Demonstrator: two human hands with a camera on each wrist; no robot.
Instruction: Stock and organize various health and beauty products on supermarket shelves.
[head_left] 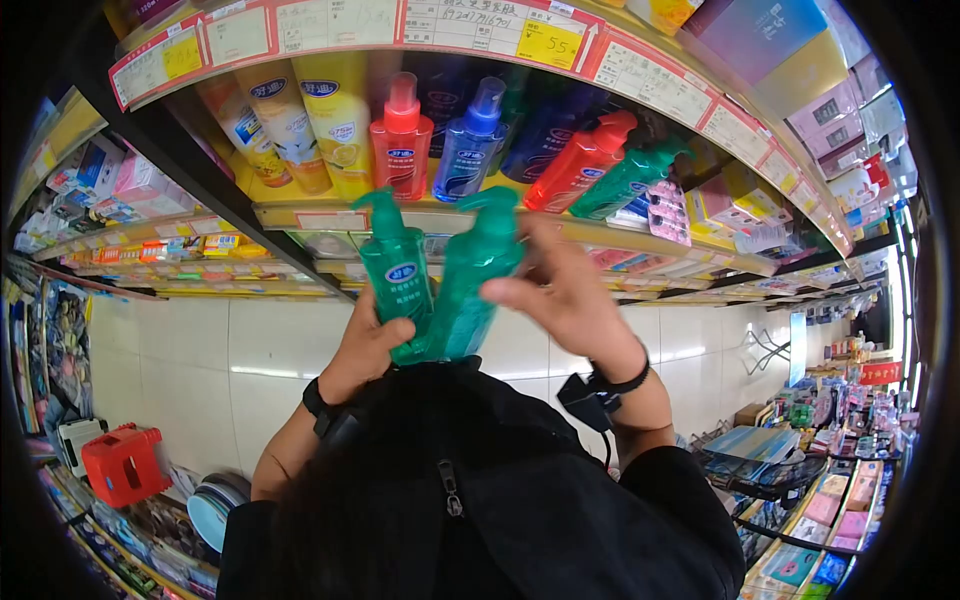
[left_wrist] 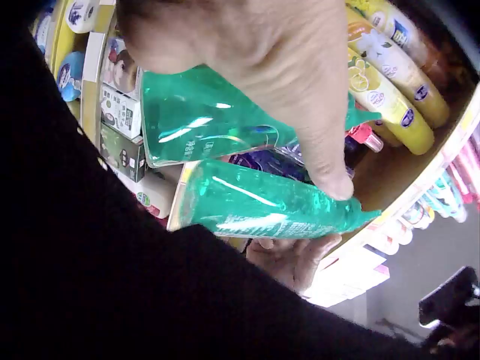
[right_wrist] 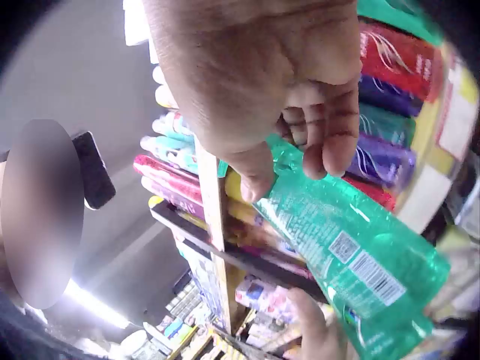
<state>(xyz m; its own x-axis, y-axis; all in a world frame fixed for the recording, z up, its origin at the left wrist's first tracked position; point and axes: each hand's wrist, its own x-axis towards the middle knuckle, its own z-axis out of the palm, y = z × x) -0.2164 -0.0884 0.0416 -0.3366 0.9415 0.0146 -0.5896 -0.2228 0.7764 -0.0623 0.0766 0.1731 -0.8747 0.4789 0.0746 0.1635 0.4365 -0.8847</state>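
Observation:
Two green pump bottles are held together over the lap area in the head view. My left hand (head_left: 368,345) grips the left green pump bottle (head_left: 398,275) near its base, thumb across its front. That bottle stands nearly upright, its label facing me. My right hand (head_left: 575,290) holds the right green pump bottle (head_left: 468,285), which leans and is blurred, with the thumb on its side. From the right wrist, the thumb and curled fingers (right_wrist: 337,154) sit at this bottle's shoulder, and its barcode (right_wrist: 377,277) shows. Both bottles (left_wrist: 266,202) lie side by side in the left wrist view.
Ahead is a shelf with a red pump bottle (head_left: 402,140), a blue bottle (head_left: 468,145), a tilted red bottle (head_left: 580,165) and a tilted green bottle (head_left: 625,185). Yellow bottles (head_left: 335,120) stand left of them. A price rail (head_left: 400,25) runs above. Tiled floor (head_left: 270,350) lies below.

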